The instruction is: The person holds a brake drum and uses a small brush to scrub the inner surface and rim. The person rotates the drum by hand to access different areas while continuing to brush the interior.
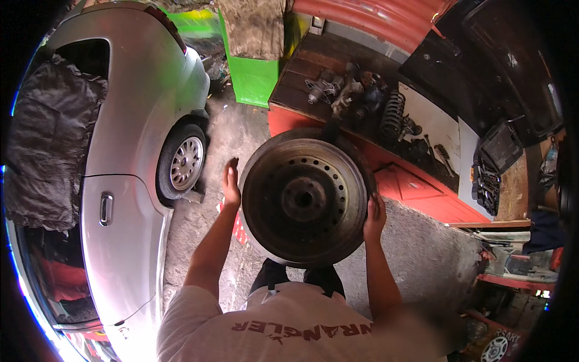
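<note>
A round steel wheel rim point(283, 232) is in front of my body, its dished face with a ring of small holes turned up toward me. Dark grime covers its middle and outer lip. My left hand point(231, 184) is against the rim's left edge, with fingers stretched upward along it. On the opposite edge, my right hand point(374, 218) presses its palm and fingers to the side. The rim is held between both hands; the fingers' undersides are hidden. Its far edge overlaps the front of a red workbench point(416, 193) in view.
On the bench lie a coil spring point(393, 111), greasy metal parts point(347, 90) and an open tool case point(487, 181). A silver car point(129, 120) stands at left, its rear wheel point(186, 163) near me. A green box-like stand point(252, 78) is at the back.
</note>
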`<state>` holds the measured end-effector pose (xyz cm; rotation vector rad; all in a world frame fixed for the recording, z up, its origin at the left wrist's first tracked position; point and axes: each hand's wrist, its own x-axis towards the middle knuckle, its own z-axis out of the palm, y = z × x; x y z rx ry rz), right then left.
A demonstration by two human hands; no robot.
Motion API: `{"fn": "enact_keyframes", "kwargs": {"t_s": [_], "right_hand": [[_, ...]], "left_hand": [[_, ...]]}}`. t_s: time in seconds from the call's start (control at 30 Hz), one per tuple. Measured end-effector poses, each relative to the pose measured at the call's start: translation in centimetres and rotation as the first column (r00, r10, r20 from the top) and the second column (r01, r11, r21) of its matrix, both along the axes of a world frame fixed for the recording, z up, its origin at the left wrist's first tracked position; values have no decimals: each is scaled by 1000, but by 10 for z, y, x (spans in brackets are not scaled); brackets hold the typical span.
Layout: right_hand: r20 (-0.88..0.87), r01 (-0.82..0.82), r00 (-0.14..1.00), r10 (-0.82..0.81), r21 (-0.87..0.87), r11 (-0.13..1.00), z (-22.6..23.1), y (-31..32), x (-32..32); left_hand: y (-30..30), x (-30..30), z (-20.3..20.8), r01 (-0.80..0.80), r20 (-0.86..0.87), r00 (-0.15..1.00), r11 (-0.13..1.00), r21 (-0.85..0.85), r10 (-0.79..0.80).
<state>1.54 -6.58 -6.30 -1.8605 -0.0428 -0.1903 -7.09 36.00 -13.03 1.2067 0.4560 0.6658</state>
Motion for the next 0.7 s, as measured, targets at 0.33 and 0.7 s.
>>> {"fn": "enact_keyframes", "kwargs": {"t_s": [0.33,0.7], "right_hand": [[-17,-449,893,449,-82,890,-3,41,114],[70,-89,994,85,57,994,-38,-1,18]], "left_hand": [[-84,-90,-12,66,-78,995,989,130,-56],[-28,-19,8,284,-55,959,929,238,-279]]}}
